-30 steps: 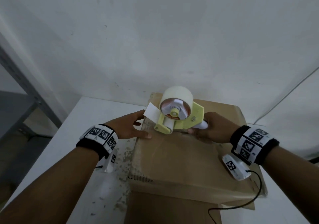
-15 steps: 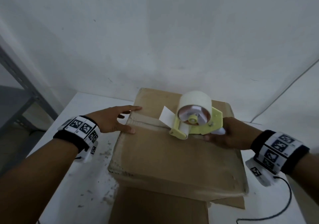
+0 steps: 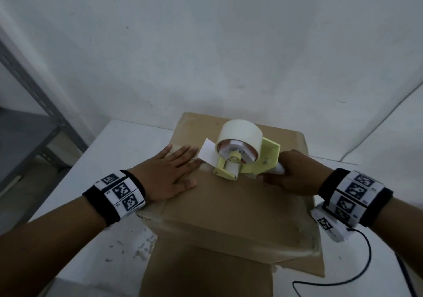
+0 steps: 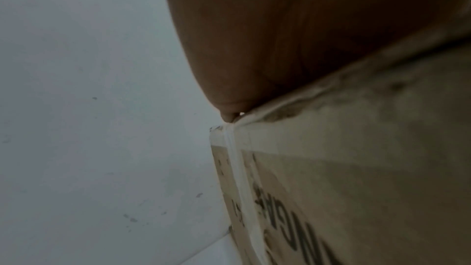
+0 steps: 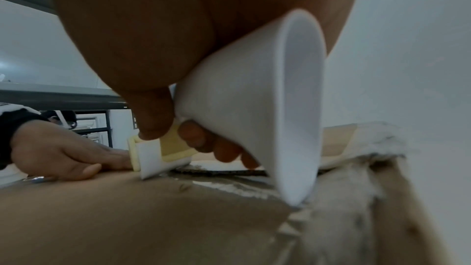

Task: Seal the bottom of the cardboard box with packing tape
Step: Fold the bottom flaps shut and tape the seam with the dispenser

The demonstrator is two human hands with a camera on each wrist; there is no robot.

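Two hands are seen on the cardboard box [image 3: 229, 205], which is set on the white tabletop [image 3: 68, 193]. Nearest, the left hand [image 3: 167, 177] is laid flat on the box top, its grip open. Beyond it, the tape dispenser [image 3: 242, 157] is pressed at the seam, its handle enclosed by the right hand [image 3: 290, 175].

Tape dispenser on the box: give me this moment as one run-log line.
stage: taping box seam | left hand: flat on cardboard box | right hand: grips tape dispenser handle | dispenser: on seam | tape roll: mounted
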